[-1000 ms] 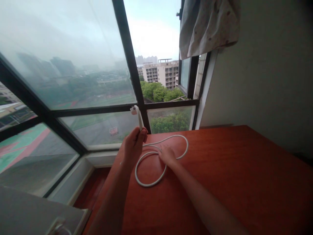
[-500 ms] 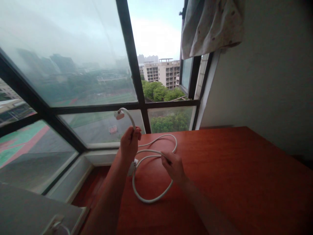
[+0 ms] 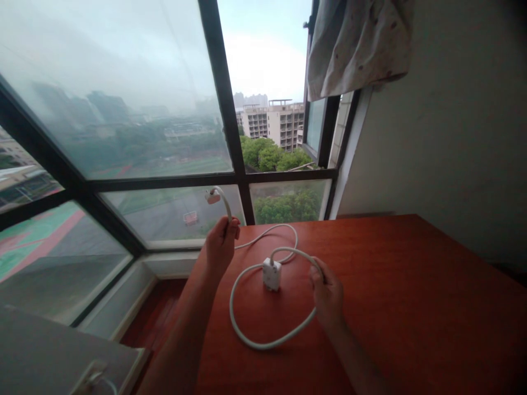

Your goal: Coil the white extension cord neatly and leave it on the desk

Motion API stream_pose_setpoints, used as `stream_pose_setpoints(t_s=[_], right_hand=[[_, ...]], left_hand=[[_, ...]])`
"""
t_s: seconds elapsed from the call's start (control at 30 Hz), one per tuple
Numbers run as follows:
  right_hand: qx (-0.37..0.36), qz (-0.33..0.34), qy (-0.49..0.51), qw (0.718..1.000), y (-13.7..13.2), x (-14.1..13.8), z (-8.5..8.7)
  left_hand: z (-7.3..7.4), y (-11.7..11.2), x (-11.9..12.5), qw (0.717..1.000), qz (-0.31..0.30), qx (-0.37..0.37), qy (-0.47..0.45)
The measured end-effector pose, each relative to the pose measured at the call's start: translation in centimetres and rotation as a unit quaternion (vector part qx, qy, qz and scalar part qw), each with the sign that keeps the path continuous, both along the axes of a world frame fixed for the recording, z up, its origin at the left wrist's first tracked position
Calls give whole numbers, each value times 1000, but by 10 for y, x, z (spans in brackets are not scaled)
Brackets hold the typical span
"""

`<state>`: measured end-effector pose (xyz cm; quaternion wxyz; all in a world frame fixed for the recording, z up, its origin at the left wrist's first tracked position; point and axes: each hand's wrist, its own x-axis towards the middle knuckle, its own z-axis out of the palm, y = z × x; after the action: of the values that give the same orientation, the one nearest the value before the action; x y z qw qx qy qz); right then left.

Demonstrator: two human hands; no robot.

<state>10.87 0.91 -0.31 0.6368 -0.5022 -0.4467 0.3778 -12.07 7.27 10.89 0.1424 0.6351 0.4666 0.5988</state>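
Since the right hand (image 3: 330, 292), gripping cable (image 3: 263, 346), moved toward three o'clock, the adapter (image 3: 272, 275) clears the cable-grasping left hand (image 3: 219, 246), seemingly easing handling.

Upper-floor room, seemingly domestic | spotted curtain (image 3: 360, 49) | black-framed windows (image 3: 164, 182) | treetops (image 3: 265, 153) below

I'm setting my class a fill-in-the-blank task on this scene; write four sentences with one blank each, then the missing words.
1. Of the left hand and the right hand, the one nearer the cable's raised end is the ____.
2. The number of hands holding the cable is ____.
3. From left to right in the picture, the block appears ____ the two hands.
4. The curtain hangs in the picture's ____ half, not the lower.

Missing words: left; two; between; upper.
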Motion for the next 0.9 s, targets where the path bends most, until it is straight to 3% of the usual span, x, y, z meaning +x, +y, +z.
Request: stream_pose_setpoints(t_s=[0.13,0.3,0.43,0.57,0.67,0.73,0.8,0.9], right_hand=[[-35,-22,21,999,-6,27,-12],[-93,-10,-105,990,-16,68,-19],[-123,7,-248,961,-20,96,-30],[-140,68,-378,913,-9,114,-31],[-128,81,-415,897,15,111,-15],[-103,63,-376,919,36,96,2],[-97,70,-266,957,56,75,19],[-84,82,-221,968,78,41,35]], left_hand=[[-4,1,0,1000,-5,-5,21],[-5,0,3,999,-23,-6,23],[-6,0,7,999,-42,-10,5],[-8,0,11,998,-59,-16,-22],[-7,-4,15,996,-76,-31,-36],[-5,-9,17,996,-81,-37,-27],[-2,-16,20,996,-85,-38,-9],[-1,-27,23,994,-94,-53,2]])
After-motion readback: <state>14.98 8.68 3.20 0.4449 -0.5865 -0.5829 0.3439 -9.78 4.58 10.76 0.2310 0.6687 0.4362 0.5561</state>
